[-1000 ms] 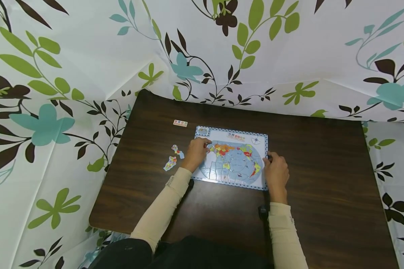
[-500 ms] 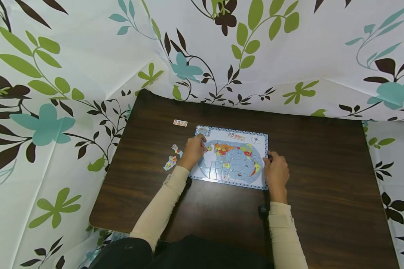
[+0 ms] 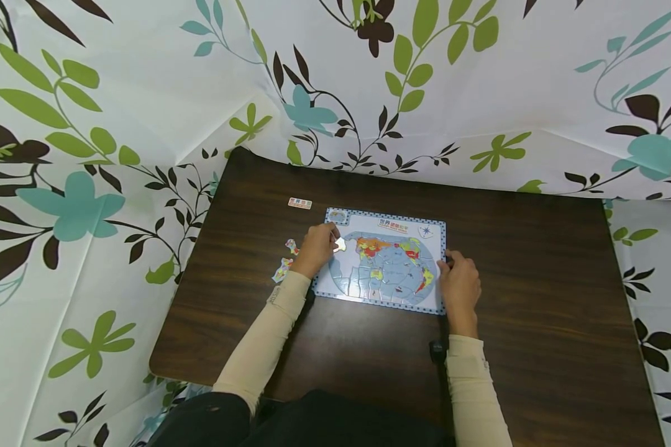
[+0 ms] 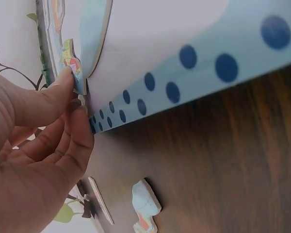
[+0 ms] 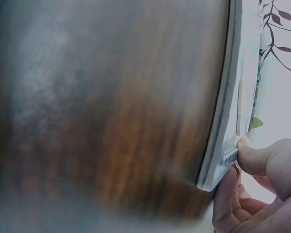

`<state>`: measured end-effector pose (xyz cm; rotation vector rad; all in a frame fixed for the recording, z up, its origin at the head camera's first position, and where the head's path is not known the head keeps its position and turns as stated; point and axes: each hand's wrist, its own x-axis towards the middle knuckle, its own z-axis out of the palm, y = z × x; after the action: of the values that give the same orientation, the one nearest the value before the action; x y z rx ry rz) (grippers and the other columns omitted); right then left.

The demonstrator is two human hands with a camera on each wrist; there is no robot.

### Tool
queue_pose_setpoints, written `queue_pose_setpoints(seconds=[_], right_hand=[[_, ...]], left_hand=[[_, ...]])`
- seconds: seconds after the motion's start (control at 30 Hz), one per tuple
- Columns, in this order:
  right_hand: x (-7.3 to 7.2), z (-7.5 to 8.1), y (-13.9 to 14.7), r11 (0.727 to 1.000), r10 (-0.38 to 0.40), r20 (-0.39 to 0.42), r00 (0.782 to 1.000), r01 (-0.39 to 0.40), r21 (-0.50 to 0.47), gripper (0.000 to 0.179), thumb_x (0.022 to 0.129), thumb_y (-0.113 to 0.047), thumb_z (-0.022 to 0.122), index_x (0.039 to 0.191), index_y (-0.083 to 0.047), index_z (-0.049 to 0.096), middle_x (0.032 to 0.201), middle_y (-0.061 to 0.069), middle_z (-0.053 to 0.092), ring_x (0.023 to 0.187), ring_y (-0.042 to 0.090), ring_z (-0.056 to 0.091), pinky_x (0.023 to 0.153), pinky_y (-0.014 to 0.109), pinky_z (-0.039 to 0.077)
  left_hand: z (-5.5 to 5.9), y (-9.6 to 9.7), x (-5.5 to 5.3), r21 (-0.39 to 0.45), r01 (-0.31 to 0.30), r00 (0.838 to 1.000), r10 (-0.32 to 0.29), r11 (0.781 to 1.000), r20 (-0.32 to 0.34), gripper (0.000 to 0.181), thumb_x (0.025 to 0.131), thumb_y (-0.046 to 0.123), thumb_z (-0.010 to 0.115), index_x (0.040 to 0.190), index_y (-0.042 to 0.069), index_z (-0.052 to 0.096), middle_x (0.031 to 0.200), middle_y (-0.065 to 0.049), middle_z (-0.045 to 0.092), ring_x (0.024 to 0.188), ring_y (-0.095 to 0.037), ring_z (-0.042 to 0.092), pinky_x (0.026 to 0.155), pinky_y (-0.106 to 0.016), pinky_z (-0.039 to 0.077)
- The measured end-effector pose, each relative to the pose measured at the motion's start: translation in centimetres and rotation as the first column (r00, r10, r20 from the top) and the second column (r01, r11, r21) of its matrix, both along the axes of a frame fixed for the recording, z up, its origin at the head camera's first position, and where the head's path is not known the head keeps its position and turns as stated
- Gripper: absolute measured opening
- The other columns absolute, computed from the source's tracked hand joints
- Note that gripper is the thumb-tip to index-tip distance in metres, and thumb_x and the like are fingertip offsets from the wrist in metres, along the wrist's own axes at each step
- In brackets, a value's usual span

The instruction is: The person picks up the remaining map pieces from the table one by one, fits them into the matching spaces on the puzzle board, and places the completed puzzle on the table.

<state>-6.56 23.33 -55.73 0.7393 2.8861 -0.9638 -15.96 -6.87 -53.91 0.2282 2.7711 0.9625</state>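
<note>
My left hand (image 3: 315, 249) pinches a small puzzle piece (image 4: 73, 60) between thumb and fingers, just over the left part of the world-map puzzle board (image 3: 363, 223). Light glares off this piece in the head view. The board has a blue dotted border and a blue oval map filled with several fitted pieces. At the board's right edge is my right hand (image 3: 460, 287); its thumb lies on top and its fingers at the side and below, gripping the edge. Two colourful loose pieces, one lower (image 3: 282, 270) and one upper (image 3: 292, 247), lie left of the board, partly behind the left hand.
A small lettered strip (image 3: 300, 203) lies on the dark wooden table (image 3: 537, 298), beyond the loose pieces. A white cloth (image 3: 190, 112) with leaf and flower prints hangs around the table's back and sides.
My left hand has drawn back slightly leftward from the map, and the pinched piece has tilted and now catches the light. My right hand stays at the board's edge.
</note>
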Motion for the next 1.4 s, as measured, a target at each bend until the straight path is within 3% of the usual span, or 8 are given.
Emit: queue_pose_setpoints(seconds=[0.17,0.33,0.53,0.97,1.4], right_hand=[[0.07,0.03,-0.03,1.0,0.005,-0.006,1.0,-0.005,0.004,0.041,0.102,-0.027,0.058,0.139,-0.009,0.058,0.111,0.02,0.059,0.093,0.037,0.056,0.075,0.049,0.044],[-0.01,0.06,-0.02,1.0,0.006,-0.005,1.0,-0.006,0.013,0.041,0.102,-0.028,0.058,0.139,-0.009,0.058,0.111,0.021,0.059,0.093,0.037,0.057,0.075,0.05,0.044],[-0.04,0.12,-0.03,1.0,-0.001,-0.005,1.0,0.001,0.012,0.04,0.103,-0.028,0.057,0.139,-0.01,0.057,0.111,0.02,0.059,0.092,0.037,0.056,0.076,0.049,0.044],[-0.04,-0.16,0.09,1.0,0.001,0.022,1.0,-0.002,0.009,0.042,0.103,-0.028,0.056,0.141,-0.01,0.055,0.114,0.022,0.058,0.094,0.037,0.056,0.077,0.051,0.044],[-0.23,-0.16,0.04,1.0,0.001,0.009,1.0,-0.001,0.016,0.042,0.103,-0.028,0.057,0.141,-0.01,0.055,0.115,0.022,0.059,0.095,0.039,0.057,0.078,0.053,0.045]], left_hand=[[-0.05,0.14,0.0,-0.008,-0.01,1.0,0.01,1.0,0.004,0.013,0.087,-0.005,0.07,0.097,0.002,0.067,0.079,-0.007,0.062,0.074,-0.022,0.061,0.069,-0.037,0.051],[-0.03,0.17,0.12,-0.014,-0.028,0.999,0.028,1.0,0.027,0.013,0.088,0.005,0.075,0.099,0.003,0.068,0.09,-0.008,0.064,0.083,-0.023,0.06,0.076,-0.038,0.052],[-0.19,0.39,0.28,-0.035,0.008,1.0,-0.007,0.999,0.016,0.025,0.084,0.011,0.081,0.102,0.002,0.068,0.097,-0.012,0.063,0.089,-0.025,0.061,0.079,-0.039,0.052],[-0.86,0.57,0.5,-0.049,0.023,1.0,-0.023,0.999,-0.011,0.025,0.085,0.014,0.081,0.102,0.001,0.067,0.096,-0.011,0.063,0.088,-0.024,0.061,0.078,-0.039,0.053],[-0.52,0.74,0.85,-0.011,-0.005,1.0,0.005,1.0,0.002,0.025,0.087,0.015,0.079,0.103,0.001,0.066,0.097,-0.012,0.063,0.089,-0.025,0.062,0.079,-0.039,0.053]])
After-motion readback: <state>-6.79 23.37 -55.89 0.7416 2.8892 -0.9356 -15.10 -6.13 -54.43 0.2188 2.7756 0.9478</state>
